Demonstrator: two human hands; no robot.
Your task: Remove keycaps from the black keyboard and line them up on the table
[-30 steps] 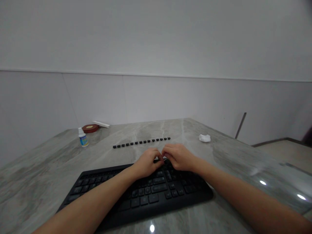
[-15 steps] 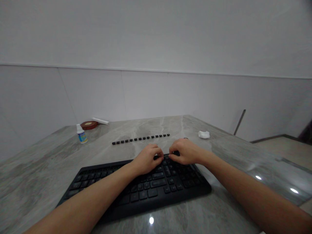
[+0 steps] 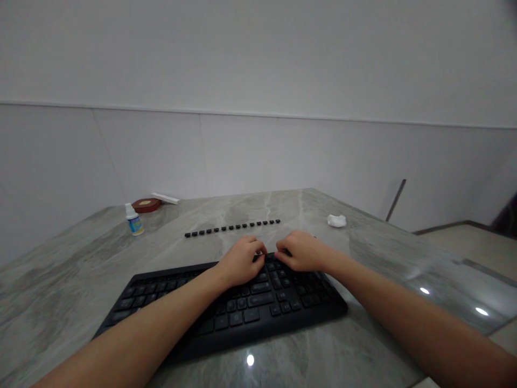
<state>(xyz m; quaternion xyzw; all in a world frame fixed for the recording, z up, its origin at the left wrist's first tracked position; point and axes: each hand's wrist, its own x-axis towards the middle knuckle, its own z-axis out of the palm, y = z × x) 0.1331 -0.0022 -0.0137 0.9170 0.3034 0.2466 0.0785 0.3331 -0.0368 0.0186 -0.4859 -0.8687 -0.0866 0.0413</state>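
Observation:
A black keyboard (image 3: 278, 326) lies at a slant in front of me, partly covered by my forearms. At its far edge, over the upper rows of keys, my left hand (image 3: 241, 262) is closed in a pinch, thumb and forefinger together. Just to its right, my right hand (image 3: 302, 252) pinches at the same edge, a small gap between the two. Whatever the fingertips hold, if anything, is too small to make out. Beyond the hands, several small black keycaps (image 3: 230, 228) form a neat line on the marbled grey table (image 3: 299, 361).
A small white bottle with a blue label (image 3: 134, 222) stands at the back left. Behind it are a reddish-brown box (image 3: 146, 205) and a white strip (image 3: 165, 198). A crumpled white wad (image 3: 336, 221) rests at the right. A pale wall (image 3: 258, 156) closes off the back.
My hands have come slightly closer together, the right one shifting a little to the left and its fingers closing more. A thin thing seen between the fingertips earlier no longer shows clearly.

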